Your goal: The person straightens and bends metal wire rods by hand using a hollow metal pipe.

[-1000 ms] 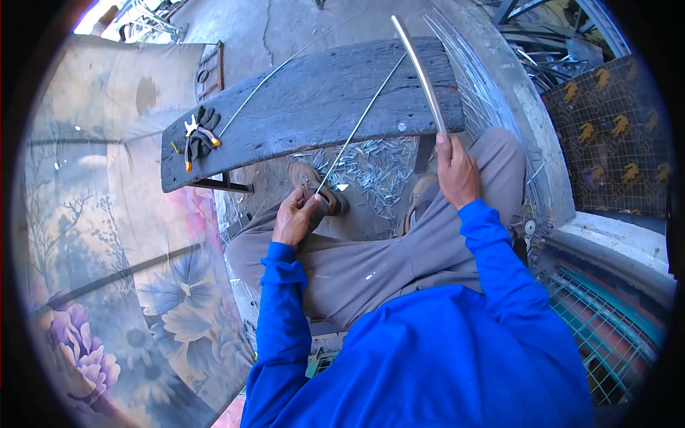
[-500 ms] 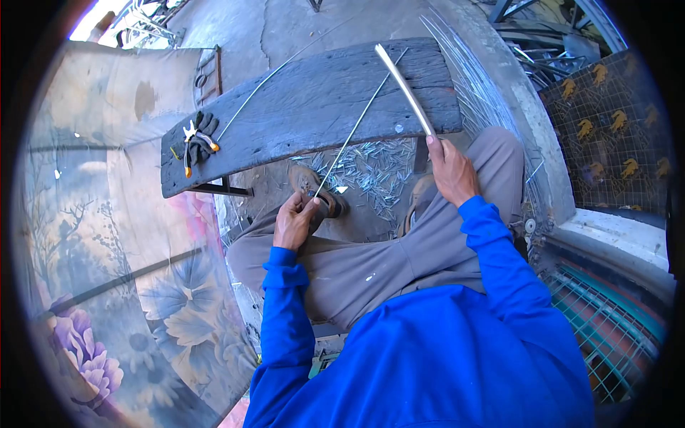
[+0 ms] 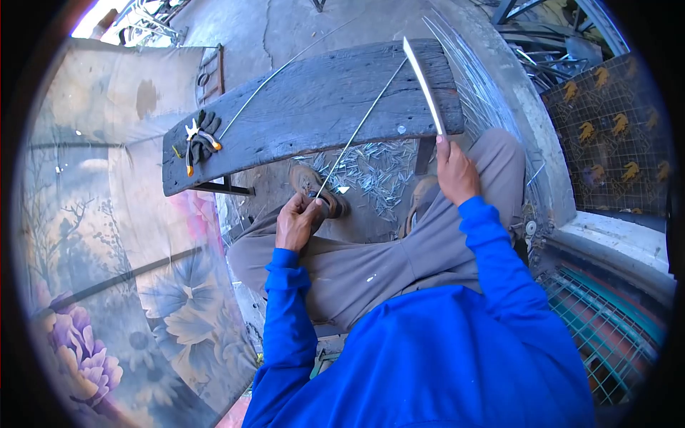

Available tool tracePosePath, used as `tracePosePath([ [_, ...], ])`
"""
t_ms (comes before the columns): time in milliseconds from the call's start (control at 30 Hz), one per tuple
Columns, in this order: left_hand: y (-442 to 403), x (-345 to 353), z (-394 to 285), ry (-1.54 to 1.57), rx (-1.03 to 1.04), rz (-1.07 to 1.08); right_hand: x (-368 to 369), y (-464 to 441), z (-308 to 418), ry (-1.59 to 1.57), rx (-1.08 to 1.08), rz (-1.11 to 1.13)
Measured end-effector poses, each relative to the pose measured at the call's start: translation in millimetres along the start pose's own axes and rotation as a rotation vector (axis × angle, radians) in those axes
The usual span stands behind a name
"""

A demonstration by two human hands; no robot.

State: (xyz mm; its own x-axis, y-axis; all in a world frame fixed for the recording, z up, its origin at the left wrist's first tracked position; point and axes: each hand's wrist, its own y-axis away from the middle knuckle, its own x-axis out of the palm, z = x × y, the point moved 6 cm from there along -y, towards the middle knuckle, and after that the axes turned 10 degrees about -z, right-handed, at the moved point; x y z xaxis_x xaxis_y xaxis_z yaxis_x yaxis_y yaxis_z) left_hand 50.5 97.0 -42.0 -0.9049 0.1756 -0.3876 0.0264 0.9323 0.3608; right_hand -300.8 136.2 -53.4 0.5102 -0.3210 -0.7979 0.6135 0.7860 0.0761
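Pinched between the thumb and fingers of my left hand (image 3: pixel 295 220) is one end of a thin, pale rod (image 3: pixel 354 130). It slants up and away over the near edge of the dark wooden bench (image 3: pixel 300 107), its far end close to the blade. My right hand (image 3: pixel 457 173), above my right knee, is closed around the lower end of a long, shiny, knife-like metal blade (image 3: pixel 426 89). The blade points up and away over the right end of the bench, its tip narrow. Its handle is hidden in my fist.
Pliers (image 3: pixel 191 135) with orange-tipped handles lie on a dark glove (image 3: pixel 207 126) at the bench's left end, by another thin rod (image 3: pixel 267 80). Several cut slivers (image 3: pixel 378 171) litter the floor underneath. Long thin rods (image 3: pixel 478 75) lie right of the bench. A printed cloth (image 3: pixel 121 214) hangs left.
The blade in my right hand has swung to the right and turned, showing a narrower face. My left hand and its rod have barely moved.
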Motion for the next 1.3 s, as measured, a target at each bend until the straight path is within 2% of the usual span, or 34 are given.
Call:
tracePosePath([
  [67, -9.4, -5.3, 26.5, -0.047, 0.02, 0.001, -6.8, -3.4, 4.6, -0.036, -0.012, 0.022],
  [133, -10.5, -3.8, 22.2, -0.083, 0.035, -0.001, -13.1, -4.3, 12.8, -0.063, -0.032, 0.046],
  [200, -6.7, -2.0, 16.2, -0.013, 0.021, -0.009, -25.2, 1.2, 20.6, -0.11, -0.033, -0.114],
  [233, -7.2, -0.9, 17.4, -0.01, 0.021, -0.01, -22.1, -1.9, 16.2, -0.108, -0.035, -0.114],
  [333, -6.3, -3.1, 21.3, 0.025, 0.023, -0.018, -14.9, -8.1, 7.3, -0.052, -0.022, -0.062],
  [400, -6.7, -7.5, 19.0, -0.181, 0.066, -0.077, -19.6, -11.4, 10.8, -0.138, -0.009, 0.04],
  [433, -6.0, -7.4, 18.8, -0.181, 0.063, -0.078, -20.8, -9.1, 13.6, -0.137, -0.009, 0.043],
  [500, -5.3, -5.9, 17.9, -0.122, 0.051, -0.069, -29.4, -1.6, 20.8, -0.216, -0.034, -0.079],
  [633, -5.1, -7.3, 20.3, -0.164, 0.055, -0.098, -34.5, -1.6, 16.0, -0.191, -0.017, -0.155],
  [700, -5.3, -6.7, 18.4, -0.157, 0.083, -0.102, -18.8, -13.8, -1.7, 0.011, 0.02, 0.006],
  [833, -3.7, -7.2, 16.4, -0.266, 0.071, -0.125, -22.1, -7.3, 2.2, -0.033, 0.022, 0.023],
  [900, -4.2, -5.1, 16.0, -0.146, 0.088, -0.113, -22.6, 0.0, 1.3, -0.032, 0.064, -0.079],
  [1000, -1.9, -6.4, 9.7, -0.236, 0.073, -0.123, -26.4, -11.5, 1.1, 0.036, 0.087, 0.059],
  [1100, -6.6, -5.6, 21.6, -0.143, 0.1, -0.1, -38.6, -5.7, 16.8, -0.051, 0.056, -0.033],
  [1167, -8.5, -5.6, 25.2, -0.14, 0.097, -0.099, -7.6, -20.3, -22.3, -0.001, 0.016, 0.017],
  [1233, -9.0, -6.9, 22.6, -0.14, 0.1, -0.101, -7.8, -22.3, -14.5, 0.044, -0.027, 0.063],
  [1300, -8.8, -7.3, 23.1, -0.202, 0.075, -0.101, -21.6, -18.1, -2.1, -0.052, 0.034, 0.043],
])
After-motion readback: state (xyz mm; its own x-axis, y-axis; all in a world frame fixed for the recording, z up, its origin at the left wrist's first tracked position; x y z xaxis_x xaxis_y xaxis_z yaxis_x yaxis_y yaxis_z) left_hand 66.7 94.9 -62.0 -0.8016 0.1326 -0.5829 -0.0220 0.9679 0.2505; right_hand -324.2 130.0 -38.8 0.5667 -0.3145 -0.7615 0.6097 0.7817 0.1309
